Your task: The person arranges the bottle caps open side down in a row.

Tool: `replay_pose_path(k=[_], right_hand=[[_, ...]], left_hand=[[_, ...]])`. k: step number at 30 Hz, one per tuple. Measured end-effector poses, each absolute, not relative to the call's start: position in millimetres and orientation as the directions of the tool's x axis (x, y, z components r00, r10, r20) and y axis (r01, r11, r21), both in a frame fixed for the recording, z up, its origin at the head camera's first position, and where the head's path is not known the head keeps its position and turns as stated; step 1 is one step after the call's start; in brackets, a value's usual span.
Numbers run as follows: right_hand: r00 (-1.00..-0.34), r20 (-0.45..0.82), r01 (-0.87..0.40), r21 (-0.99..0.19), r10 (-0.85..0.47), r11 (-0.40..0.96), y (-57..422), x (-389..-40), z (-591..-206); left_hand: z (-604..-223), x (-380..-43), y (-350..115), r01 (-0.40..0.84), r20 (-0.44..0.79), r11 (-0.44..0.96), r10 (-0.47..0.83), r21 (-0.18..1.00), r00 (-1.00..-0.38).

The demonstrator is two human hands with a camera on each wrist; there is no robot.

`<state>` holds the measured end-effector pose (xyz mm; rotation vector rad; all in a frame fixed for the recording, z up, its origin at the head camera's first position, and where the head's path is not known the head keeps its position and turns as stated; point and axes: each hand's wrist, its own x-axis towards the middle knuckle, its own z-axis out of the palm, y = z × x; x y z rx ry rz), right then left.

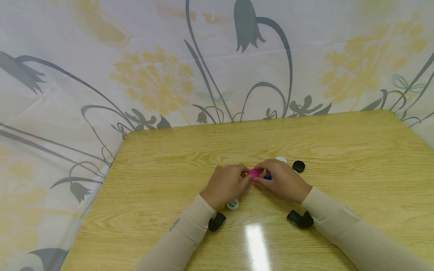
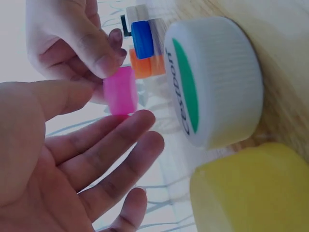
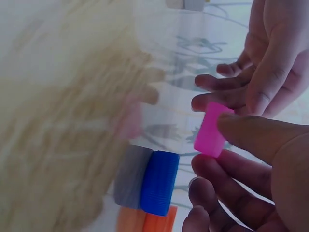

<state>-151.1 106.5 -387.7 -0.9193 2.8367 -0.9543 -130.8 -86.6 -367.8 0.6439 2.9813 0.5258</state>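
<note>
A small pink bottle cap (image 1: 253, 175) is held above the table between both hands. My right hand (image 1: 284, 181) pinches it, with the thumb on one side and a finger underneath in the right wrist view. My left hand (image 1: 225, 186) has its thumb and index finger at the cap's left edge; its other fingers (image 2: 108, 166) are spread apart. Behind the right fingers sits a blue cap (image 3: 160, 182), beside an orange cap (image 3: 159, 220). Close to the left hand stand a white cap (image 2: 217, 82) with a green label and a yellow cap (image 2: 251, 193).
Beyond the right hand, a black round cap (image 1: 298, 166) and a white cap (image 1: 280, 159) lie on the wooden table (image 1: 162, 158). Black objects (image 1: 217, 222) show under both sleeves. A flower-patterned sheet (image 1: 217, 60) hangs behind the table.
</note>
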Motion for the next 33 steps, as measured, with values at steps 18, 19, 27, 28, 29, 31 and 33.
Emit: replay_pose_path(k=[18, 19, 27, 28, 29, 31, 33], right_hand=[[-0.817, 0.213, -0.539, -0.610, -0.536, 0.581, 105.5, -149.5, -386.0], [-0.817, 0.214, -0.540, -0.612, -0.536, 0.578, 105.6, -149.4, -386.1], [-0.816, 0.244, -0.543, -0.633, -0.524, 0.552, 105.4, -149.6, -383.3], [-0.816, 0.247, -0.544, -0.635, -0.523, 0.548, 105.3, -149.4, -382.8], [-0.815, 0.251, -0.546, -0.637, -0.523, 0.545, 105.3, -149.3, -382.5], [-0.813, 0.258, -0.547, -0.646, -0.521, 0.533, 105.4, -149.1, -382.8], [-0.816, 0.263, -0.541, -0.662, -0.515, 0.519, 105.6, -149.0, -383.0]], left_hand=[[-365.7, -131.2, -88.5, 0.282, 0.019, 0.803, 0.321, 0.525, -0.947], [-365.6, -131.4, -88.5, 0.273, 0.012, 0.799, 0.316, 0.536, -0.949], [-360.5, -129.9, -91.6, 0.237, 0.003, 0.731, 0.306, 0.639, -0.952], [-360.3, -129.8, -91.8, 0.243, 0.010, 0.727, 0.309, 0.642, -0.951], [-360.1, -129.8, -92.1, 0.247, 0.017, 0.724, 0.310, 0.643, -0.951], [-360.2, -129.8, -91.5, 0.258, 0.032, 0.724, 0.310, 0.640, -0.950], [-359.8, -130.0, -91.0, 0.269, 0.048, 0.722, 0.311, 0.637, -0.949]])
